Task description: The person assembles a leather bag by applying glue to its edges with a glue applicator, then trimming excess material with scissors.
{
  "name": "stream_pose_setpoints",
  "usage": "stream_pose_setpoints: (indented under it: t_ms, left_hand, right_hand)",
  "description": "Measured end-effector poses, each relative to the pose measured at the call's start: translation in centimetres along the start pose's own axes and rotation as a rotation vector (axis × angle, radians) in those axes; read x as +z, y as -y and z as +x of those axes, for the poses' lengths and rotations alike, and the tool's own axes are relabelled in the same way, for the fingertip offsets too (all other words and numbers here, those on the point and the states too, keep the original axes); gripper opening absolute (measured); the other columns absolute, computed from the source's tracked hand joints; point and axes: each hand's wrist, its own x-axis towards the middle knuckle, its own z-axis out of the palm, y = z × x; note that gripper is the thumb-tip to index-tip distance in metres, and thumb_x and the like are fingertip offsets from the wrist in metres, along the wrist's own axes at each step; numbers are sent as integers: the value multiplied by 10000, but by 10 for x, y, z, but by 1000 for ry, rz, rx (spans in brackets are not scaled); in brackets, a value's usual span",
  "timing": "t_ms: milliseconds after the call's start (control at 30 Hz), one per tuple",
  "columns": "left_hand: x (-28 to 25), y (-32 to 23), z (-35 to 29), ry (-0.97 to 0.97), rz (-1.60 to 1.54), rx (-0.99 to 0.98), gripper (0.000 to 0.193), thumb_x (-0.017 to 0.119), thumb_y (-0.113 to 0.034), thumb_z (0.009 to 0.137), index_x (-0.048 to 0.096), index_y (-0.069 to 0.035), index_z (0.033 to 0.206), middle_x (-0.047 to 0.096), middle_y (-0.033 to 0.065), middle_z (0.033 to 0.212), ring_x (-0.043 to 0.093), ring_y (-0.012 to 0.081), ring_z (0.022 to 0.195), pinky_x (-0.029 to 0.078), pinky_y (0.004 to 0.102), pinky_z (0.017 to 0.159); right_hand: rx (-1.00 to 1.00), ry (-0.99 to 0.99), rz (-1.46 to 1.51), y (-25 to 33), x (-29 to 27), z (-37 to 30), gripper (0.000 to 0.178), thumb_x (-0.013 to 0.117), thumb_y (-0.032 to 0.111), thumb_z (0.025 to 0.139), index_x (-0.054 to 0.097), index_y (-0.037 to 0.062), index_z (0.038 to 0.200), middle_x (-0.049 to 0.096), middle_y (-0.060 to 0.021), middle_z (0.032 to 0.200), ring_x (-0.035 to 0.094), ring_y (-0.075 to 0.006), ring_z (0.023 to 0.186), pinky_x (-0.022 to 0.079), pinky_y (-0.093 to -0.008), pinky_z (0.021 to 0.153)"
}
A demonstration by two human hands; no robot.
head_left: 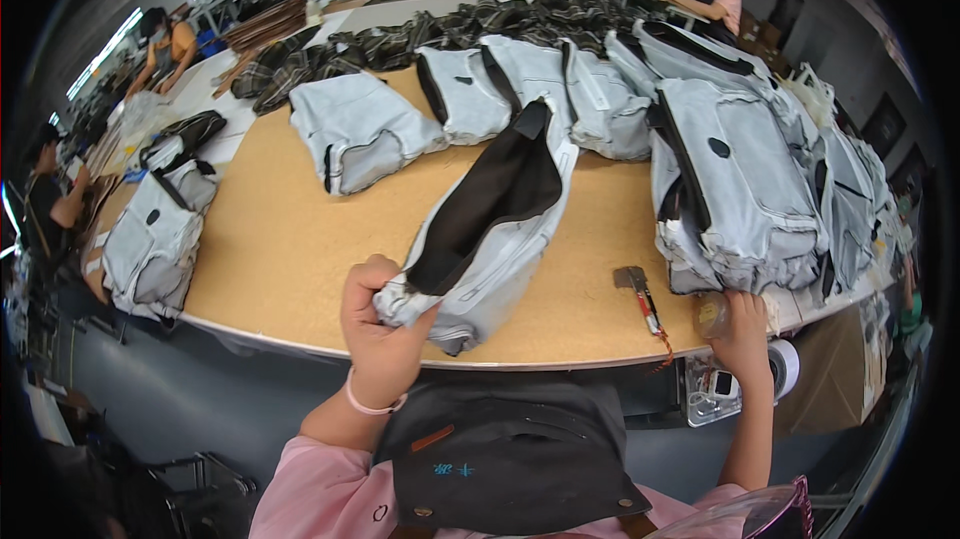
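A pale grey fabric bag (500,269) stands tilted before me on the table, its long zip opening gaping to show a dark lining (490,199). My left hand (385,314) is closed round the bag's near end, thumb on the side. At the table's right front edge, my right hand (742,334) has its fingers bent, their tips out of sight. Against it sits a small, clear, round object with a yellowish label (711,316). Left of that lies a small tool with a flat dark end, red handle and orange cord (647,304).
More grey bags stand in a row (365,129) across the table (270,229), and others are piled at the right (740,169). A single bag (160,239) stands at the left edge. Dark plaid fabric (440,34) is heaped behind. Other people work farther off.
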Motion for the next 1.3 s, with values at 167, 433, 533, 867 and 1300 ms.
stream_pose_setpoints:
  t_ms: [167,433,533,867,1300]
  left_hand:
    - [11,9,-22,16,78,26,395,666,136,721,447,-60,985,464,27,887,446,103,805,370,224,752]
    - [36,-5,-27,129,57,-62,494,733,72,734,398,-60,1072,452,39,1046,483,84,886,410,233,816]
    - [45,-13,-27,145,-138,-281,497,729,66,744,394,-59,1090,466,37,1048,501,76,920,433,234,806]
    - [59,-18,-36,92,-233,-320,523,722,80,743,386,-66,1117,498,23,1007,524,74,883,449,230,792]
    - [56,-12,-35,97,-304,-317,528,724,98,738,391,-62,1115,559,55,1043,569,96,924,487,247,805]
  right_hand:
    - [87,-69,437,9,-14,-16,677,739,93,633,472,11,1250,561,-168,1135,537,-327,1069,442,-417,892]
    - [248,-582,2166,46,-60,-46,643,612,175,888,315,20,1437,420,-214,1407,398,-345,1321,324,-557,1087]
    - [-91,-457,2265,57,-45,-44,667,588,145,908,249,49,1475,279,-216,1504,279,-360,1394,221,-614,1124]
    - [-109,-630,2194,171,-19,-30,784,623,403,880,224,77,1472,331,-273,1440,357,-464,1314,350,-587,1063]
    - [57,-602,1749,191,-25,-40,1051,679,634,753,140,91,1473,447,-228,1349,513,-443,1187,448,-544,1004]
